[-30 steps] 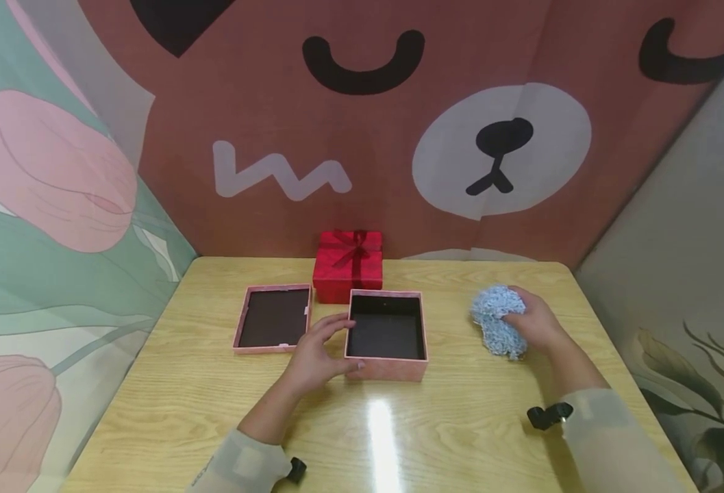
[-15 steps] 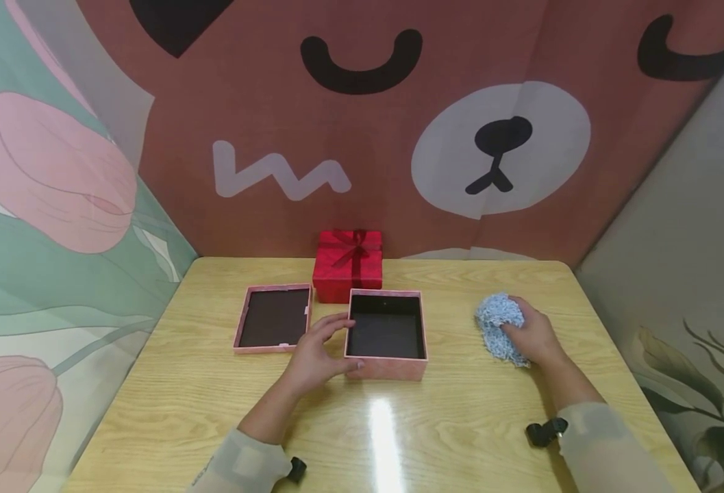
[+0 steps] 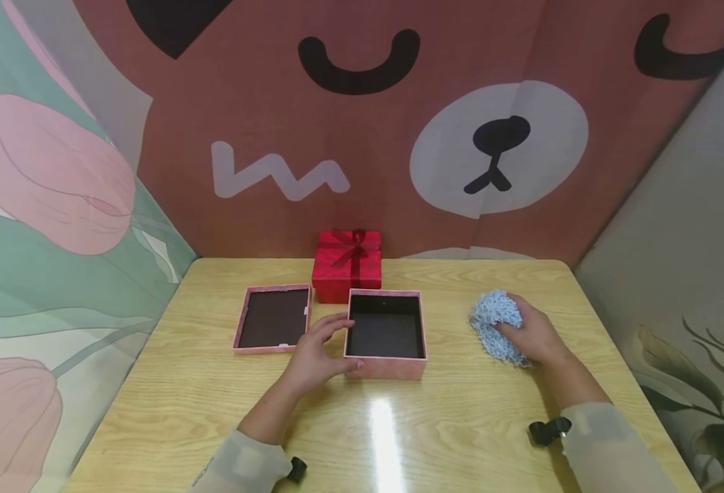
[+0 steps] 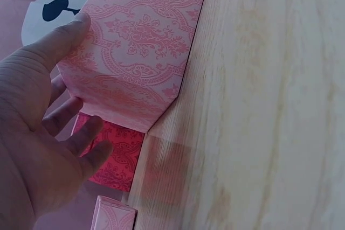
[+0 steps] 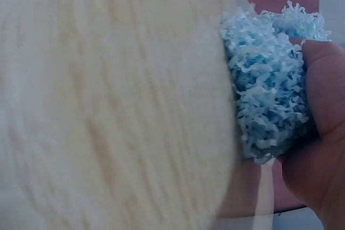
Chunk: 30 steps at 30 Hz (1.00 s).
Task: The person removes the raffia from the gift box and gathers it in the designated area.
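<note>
An open pink patterned box (image 3: 386,368) with a black inside stands mid-table. My left hand (image 3: 314,356) holds it at the left: the thumb lies on the front face, and a fingertip is at the left rim. In the left wrist view the lower fingers of that hand (image 4: 46,127) spread beside the box. On the right side of the table, my right hand (image 3: 535,330) grips a shaggy light-blue bundle (image 3: 496,329). Close up in the right wrist view, the bundle (image 5: 269,84) shows a curly, frilled surface, with the thumb pressed against it; the other fingers are mostly hidden.
A pink-edged lid (image 3: 274,318), inside up, lies left of the box. Behind stands a closed red gift box (image 3: 347,267) with a dark ribbon bow. The wooden table (image 3: 460,424) backs onto a curtain (image 3: 374,123) with a bear print.
The light-blue bundle has been gathered more compactly in my right hand, which shifted slightly toward me and then a little left. My left hand and the pink box have stayed put.
</note>
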Each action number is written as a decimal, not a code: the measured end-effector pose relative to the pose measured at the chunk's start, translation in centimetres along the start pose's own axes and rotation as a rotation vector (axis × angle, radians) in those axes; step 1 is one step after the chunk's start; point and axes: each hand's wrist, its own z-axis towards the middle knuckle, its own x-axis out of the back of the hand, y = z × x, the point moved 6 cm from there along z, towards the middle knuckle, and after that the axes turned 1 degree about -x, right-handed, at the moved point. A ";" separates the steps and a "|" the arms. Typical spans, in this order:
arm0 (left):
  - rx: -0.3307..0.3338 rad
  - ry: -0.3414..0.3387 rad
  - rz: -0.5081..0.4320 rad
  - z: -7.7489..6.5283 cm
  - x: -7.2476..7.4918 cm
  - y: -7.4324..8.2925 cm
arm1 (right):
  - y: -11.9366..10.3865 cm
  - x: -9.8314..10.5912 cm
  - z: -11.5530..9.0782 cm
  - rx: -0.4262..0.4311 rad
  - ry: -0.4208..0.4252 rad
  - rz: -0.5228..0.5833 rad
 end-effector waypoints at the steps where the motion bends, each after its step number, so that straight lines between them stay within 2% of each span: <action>1: 0.000 0.000 0.000 0.0 0.0 0.0 | 0.0 0.2 0.0 0.003 0.000 -0.006; 8: -0.004 -0.005 -0.005 0.0 -0.1 0.1 | -0.7 1.1 -0.7 -0.018 -0.008 0.013; 18: -0.009 -0.010 -0.022 0.1 0.0 0.1 | -2.5 1.9 -1.3 0.065 0.060 0.088; 30: -0.011 -0.004 -0.024 0.0 -0.1 0.0 | -5.8 2.6 -2.3 0.140 0.156 0.109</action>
